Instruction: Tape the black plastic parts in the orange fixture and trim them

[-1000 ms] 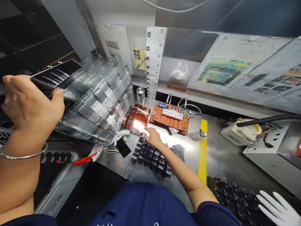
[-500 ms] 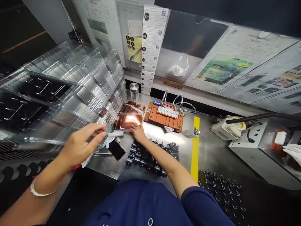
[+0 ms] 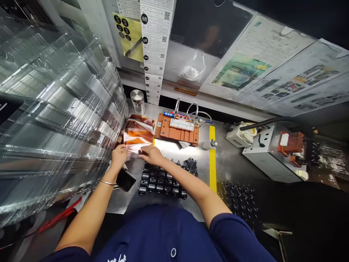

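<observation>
- The clear film lies at the near side of the amber film sheets, on the metal bench, left of the orange-brown fixture block.
- Its near edge faces the person's body and runs roughly crosswise, from hand to hand; which side is longer cannot be told.
- The left hand pinches the near left corner between thumb and fingertips, with the film extending away and rightward from that grip.
- The right hand has bent fingers at the near right edge, the film lying leftward and beyond; whether they press together on it cannot be told.
- Black molded parts lie just below the right hand and forearm.
- Stacked clear plastic trays rise left of the sheets.
</observation>
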A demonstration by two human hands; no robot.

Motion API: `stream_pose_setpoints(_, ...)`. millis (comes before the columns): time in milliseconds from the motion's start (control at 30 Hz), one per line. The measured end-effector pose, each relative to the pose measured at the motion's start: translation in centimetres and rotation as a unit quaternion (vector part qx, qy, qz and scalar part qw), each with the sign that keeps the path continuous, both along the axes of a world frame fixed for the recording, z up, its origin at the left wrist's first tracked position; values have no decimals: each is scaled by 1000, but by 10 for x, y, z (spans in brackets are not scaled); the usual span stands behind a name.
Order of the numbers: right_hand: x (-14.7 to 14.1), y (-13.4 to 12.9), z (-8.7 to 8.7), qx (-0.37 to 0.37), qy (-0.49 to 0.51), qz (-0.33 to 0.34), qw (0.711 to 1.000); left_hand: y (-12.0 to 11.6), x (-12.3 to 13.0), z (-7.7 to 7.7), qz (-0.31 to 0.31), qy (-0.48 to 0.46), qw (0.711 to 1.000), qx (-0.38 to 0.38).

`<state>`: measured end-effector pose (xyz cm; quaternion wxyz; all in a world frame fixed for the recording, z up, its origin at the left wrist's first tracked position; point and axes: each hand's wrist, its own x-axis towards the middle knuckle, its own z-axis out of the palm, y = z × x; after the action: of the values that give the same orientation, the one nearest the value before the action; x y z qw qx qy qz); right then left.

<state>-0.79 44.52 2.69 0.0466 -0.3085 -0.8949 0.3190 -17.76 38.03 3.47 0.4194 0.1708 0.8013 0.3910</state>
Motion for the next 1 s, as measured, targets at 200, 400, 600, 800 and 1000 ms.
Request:
stream_pose_setpoints(200, -26, 4, 3, -16, 26, -71, 997, -12, -11, -2, -55, 249, 967, 10)
stream_pose_setpoints(400, -37, -1, 20, -27, 126, -60, 990, -23, 1, 12, -180, 352, 898, 195)
stream_pose_setpoints(600, -12, 9, 69, 3, 42, 27, 999, -16, 8, 41, -332, 270, 864, 263)
stream_pose_setpoints(800, 3, 18, 87, -29, 38, -7, 999, -3, 21, 49, -342, 147, 892, 258)
stream_pose_setpoints(1000, 36, 43, 55, -194, 215, -379, 879, 9, 12, 5, -125, 108, 986, 25)
